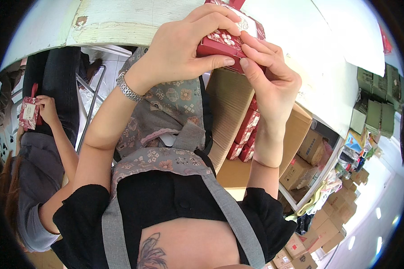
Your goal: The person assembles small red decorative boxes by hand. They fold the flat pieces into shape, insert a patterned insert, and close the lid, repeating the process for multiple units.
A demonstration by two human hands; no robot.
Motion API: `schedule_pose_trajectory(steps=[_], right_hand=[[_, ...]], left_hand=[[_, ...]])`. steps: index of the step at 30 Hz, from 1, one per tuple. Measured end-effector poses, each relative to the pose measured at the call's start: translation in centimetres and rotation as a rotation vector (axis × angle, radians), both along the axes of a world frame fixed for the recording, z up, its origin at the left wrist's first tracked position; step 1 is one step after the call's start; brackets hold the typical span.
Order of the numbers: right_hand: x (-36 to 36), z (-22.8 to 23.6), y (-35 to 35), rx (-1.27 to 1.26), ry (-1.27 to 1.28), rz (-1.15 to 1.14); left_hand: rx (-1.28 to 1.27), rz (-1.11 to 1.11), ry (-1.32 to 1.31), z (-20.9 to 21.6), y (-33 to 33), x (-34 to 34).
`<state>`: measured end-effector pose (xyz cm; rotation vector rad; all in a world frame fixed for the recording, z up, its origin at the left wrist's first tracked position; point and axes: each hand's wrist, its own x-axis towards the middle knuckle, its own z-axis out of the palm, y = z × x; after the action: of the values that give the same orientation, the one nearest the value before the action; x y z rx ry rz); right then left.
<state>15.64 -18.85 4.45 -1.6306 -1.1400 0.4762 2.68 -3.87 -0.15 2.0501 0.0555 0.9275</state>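
Near the table's front edge, a small dark red gift box [217, 48] with a white flower print and a pale label is held between my two hands. My left hand [188, 42] grips it from the left, fingers over the top and thumb along the near side. On its right near corner, my right hand [271, 67] pinches the edge between thumb and fingers. A red ribbon [236, 4] stands up at the far side of the box. Below my right hand is an open cardboard carton [226, 107] holding several similar red boxes [247, 130].
The white table [116, 22], with worn paint, runs across the top. To the left, a co-worker's hand [47, 107] holds a similar red box [30, 112]. Cardboard cartons [296, 172] sit on a shelf under the table at right, and more cartons [334, 208] are stacked beyond.
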Motion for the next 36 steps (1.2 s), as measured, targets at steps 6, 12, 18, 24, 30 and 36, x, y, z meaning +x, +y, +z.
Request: schedule_pose_trajectory(steps=[6,12,18,24,30,36], right_hand=[[1.5,-1.0,0.1,0.041,0.096,0.069],[1.1,-2.1,0.2,0.124,-0.106,0.082],[1.4,-2.1,-0.1,0.113,-0.104,0.043],[0.9,-4.3,-0.6,0.287,0.150,0.011],[-1.5,-5.0,-1.1,0.422,0.398,0.003],[-1.1,-3.6,-0.4,0.409,0.481,0.108]], left_hand=[[0.115,0.090,0.007,0.0,-0.2,0.0],[0.116,0.115,0.001,-1.0,0.0,0.1],[0.116,0.107,-0.051,-1.2,-0.1,0.7],[0.060,0.174,-0.040,-1.1,-1.6,-0.3],[-0.465,0.021,-0.025,1.3,-3.4,-1.5],[-0.420,-0.038,0.092,3.9,-3.4,-3.1]])
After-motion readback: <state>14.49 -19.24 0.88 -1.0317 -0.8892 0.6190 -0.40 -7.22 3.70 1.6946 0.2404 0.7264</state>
